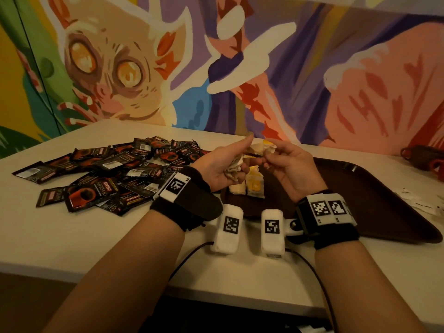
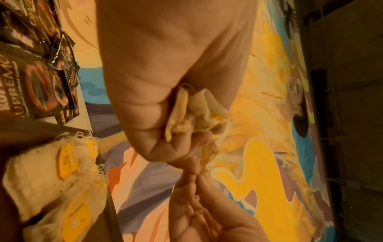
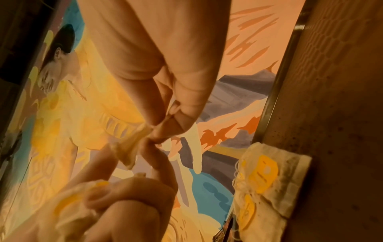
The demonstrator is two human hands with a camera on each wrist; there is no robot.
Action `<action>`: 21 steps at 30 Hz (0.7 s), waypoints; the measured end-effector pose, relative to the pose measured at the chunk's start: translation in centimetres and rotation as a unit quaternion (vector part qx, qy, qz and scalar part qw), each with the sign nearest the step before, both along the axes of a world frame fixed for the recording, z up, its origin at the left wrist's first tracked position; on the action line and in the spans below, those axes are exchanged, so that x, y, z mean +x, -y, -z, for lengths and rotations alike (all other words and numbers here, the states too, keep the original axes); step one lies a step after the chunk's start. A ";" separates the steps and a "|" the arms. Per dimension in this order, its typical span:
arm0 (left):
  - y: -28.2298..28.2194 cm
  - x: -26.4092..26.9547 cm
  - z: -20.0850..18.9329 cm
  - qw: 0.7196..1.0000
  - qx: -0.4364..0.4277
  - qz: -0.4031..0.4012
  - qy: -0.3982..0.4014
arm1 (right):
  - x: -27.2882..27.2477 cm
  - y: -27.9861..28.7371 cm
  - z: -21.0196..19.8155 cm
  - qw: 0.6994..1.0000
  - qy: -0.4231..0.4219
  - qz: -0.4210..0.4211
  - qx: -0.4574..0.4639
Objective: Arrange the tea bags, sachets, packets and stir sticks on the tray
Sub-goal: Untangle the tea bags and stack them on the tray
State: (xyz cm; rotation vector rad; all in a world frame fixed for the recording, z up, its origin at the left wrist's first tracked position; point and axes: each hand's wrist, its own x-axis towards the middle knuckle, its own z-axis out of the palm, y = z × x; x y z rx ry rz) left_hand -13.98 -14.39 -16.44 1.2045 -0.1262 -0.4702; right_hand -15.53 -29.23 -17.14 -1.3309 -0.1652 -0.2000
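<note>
My left hand [image 1: 225, 162] clutches a bunch of tea bags [image 1: 234, 167]; my right hand [image 1: 286, 164] pinches one tea bag [image 1: 263, 147], mid-frame above the tray [image 1: 374, 200]. More tea bags on tray [image 1: 247, 186]. Risk: strings tangle, a pull tears paper or drags extras loose.

Both forearms are bare, and each wrist wears a black fabric band. The left band [image 1: 186, 203] carries a white tag printed with a black square code; the right band [image 1: 326, 217] carries two. A white camera block with its own code hangs under each wrist [image 1: 228, 228], trailing a black cable [image 1: 310, 265].
</note>
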 end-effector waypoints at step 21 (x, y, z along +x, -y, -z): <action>-0.3 0.3 0.4 0.999 0.017 -0.003 0.039 | -0.2 0.3 0.0 0.995 0.022 -0.036 -0.088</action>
